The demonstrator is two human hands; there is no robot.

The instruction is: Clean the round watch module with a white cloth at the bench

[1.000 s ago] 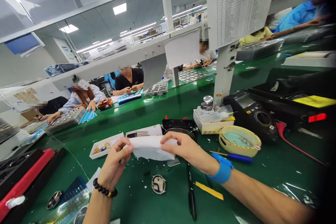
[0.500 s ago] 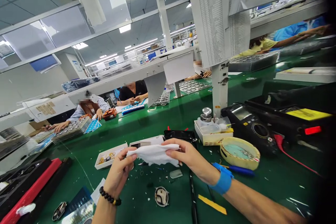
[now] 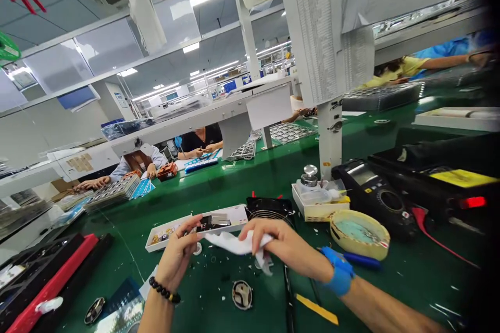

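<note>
A thin white cloth (image 3: 228, 242) is held between both hands above the green bench. My left hand (image 3: 182, 244), with a black bead bracelet at its wrist, pinches the cloth's left tip. The right part of the cloth is bunched in the fingers of my right hand (image 3: 283, 243), which has a blue band around its wrist, and a loose end hangs below. Under the hands a small round metal part (image 3: 242, 295) lies on the bench. Just behind them is a white tray (image 3: 150, 242) of small parts, partly covered by my left fingers.
To the right stand a white box (image 3: 300, 206) with a metal-capped bottle, a round yellow dish (image 3: 357, 250) and a black meter (image 3: 375, 182). A yellow strip (image 3: 317, 309) lies in front. A black-and-red case (image 3: 66, 276) is at left. Co-workers sit across the bench.
The cloth was stretched fairly flat between both hands; now my right fingers have curled around it, and its right end bunches and droops. The camera view has shifted slightly.
</note>
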